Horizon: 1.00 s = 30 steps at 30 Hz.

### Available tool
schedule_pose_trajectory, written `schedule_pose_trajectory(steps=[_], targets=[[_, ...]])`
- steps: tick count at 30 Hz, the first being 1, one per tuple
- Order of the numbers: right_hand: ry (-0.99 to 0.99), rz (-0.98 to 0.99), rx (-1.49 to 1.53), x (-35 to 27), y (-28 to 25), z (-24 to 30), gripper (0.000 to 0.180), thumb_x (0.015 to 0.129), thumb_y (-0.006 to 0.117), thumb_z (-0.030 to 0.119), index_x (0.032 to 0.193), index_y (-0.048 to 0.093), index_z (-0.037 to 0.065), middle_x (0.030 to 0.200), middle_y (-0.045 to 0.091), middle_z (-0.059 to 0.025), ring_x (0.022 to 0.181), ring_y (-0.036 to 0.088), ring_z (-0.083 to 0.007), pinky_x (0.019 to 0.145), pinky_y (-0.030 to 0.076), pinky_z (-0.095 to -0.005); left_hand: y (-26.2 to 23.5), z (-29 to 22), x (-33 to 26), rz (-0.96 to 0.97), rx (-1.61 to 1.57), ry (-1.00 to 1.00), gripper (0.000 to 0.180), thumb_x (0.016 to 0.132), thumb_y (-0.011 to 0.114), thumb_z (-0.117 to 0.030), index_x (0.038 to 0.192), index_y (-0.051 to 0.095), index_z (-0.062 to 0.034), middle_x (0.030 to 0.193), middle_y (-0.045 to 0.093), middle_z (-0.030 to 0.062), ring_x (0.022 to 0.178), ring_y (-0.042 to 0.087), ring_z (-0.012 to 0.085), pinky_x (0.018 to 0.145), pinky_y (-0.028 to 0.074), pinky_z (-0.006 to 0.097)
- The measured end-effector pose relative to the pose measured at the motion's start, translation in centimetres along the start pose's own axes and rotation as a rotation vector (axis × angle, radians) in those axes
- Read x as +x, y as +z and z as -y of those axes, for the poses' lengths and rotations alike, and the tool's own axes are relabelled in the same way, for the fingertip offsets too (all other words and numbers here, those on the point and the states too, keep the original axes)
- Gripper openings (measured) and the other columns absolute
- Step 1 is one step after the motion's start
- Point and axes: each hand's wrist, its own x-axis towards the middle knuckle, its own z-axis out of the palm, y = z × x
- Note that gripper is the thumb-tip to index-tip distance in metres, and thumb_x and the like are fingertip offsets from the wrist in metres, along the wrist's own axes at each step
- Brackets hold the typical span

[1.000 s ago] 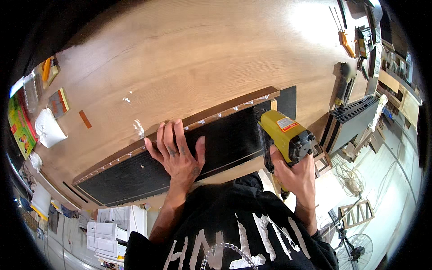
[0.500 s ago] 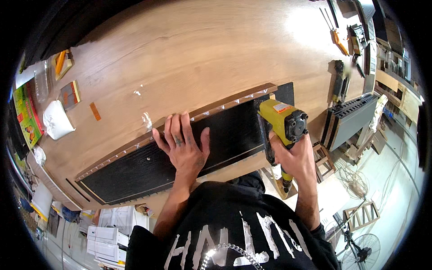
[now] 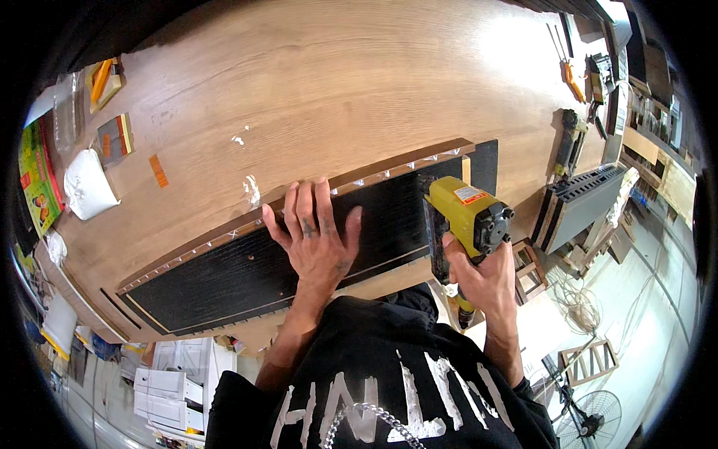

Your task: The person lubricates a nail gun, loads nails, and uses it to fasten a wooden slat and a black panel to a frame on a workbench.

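A long black wood-grain panel (image 3: 217, 280) lies at a slant on the table before me, with a brown wooden strip (image 3: 404, 159) standing along its far edge. My left hand (image 3: 318, 243) rests on the panel, fingers spread, their tips reaching over the strip. My right hand (image 3: 486, 278) is wrapped round the grip of a yellow and black nail gun (image 3: 470, 211). Its nose is over the panel's right part, near a short pale wood crosspiece (image 3: 467, 169). Whether the nose touches the wood is hidden.
A white bag (image 3: 90, 183), sanding pads and a green packet (image 3: 39, 176) lie at the left. A second nail gun (image 3: 570, 142), a dark slotted box (image 3: 583, 196) and orange-handled pliers (image 3: 573, 81) are at the right. A fan (image 3: 594, 423) stands on the floor.
The nail gun has shifted a little left along the panel and toward me, away from the crosspiece. My left hand stays spread in nearly the same place on the panel.
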Motion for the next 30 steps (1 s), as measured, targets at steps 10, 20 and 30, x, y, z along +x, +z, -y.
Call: schedule_pose_trajectory(steps=[10, 20, 30], targets=[[0.037, -0.017, 0.032, 0.1, 0.4, 0.1, 0.023, 0.083, 0.064, 0.016, 0.087, 0.066, -0.006, 0.057, 0.061, -0.0116, 0.051, 0.061, -0.0174, 0.052, 0.049, -0.0328, 0.0, 0.0, 0.0, 0.000, -0.008, 0.001, 0.062, 0.090, 0.058, -0.047, 0.137, 0.042, -0.0095, 0.127, 0.044, 0.0097, 0.128, 0.040, 0.0262, 0.112, 0.009, 0.058], [0.044, -0.003, 0.043, 0.0, 0.4, 0.8, 0.024, 0.083, 0.064, 0.016, 0.090, 0.066, -0.007, 0.061, 0.063, -0.0127, 0.055, 0.062, -0.0168, 0.055, 0.050, -0.0325, 0.0, 0.1, -0.1, 0.032, -0.009, -0.005, 0.062, 0.092, 0.053, -0.048, 0.139, 0.039, -0.0106, 0.130, 0.040, 0.0088, 0.133, 0.032, 0.0268, 0.114, 0.006, 0.056], [-0.007, 0.028, -0.046, -0.7, 0.9, 1.1, 0.024, 0.084, 0.064, 0.017, 0.087, 0.065, -0.007, 0.062, 0.063, -0.0153, 0.053, 0.063, -0.0236, 0.054, 0.050, -0.0365, 0.0, 0.0, 0.0, 0.006, -0.033, -0.011, 0.058, 0.093, 0.053, -0.046, 0.136, 0.044, -0.0084, 0.129, 0.043, 0.0102, 0.130, 0.036, 0.0270, 0.114, 0.007, 0.056]])
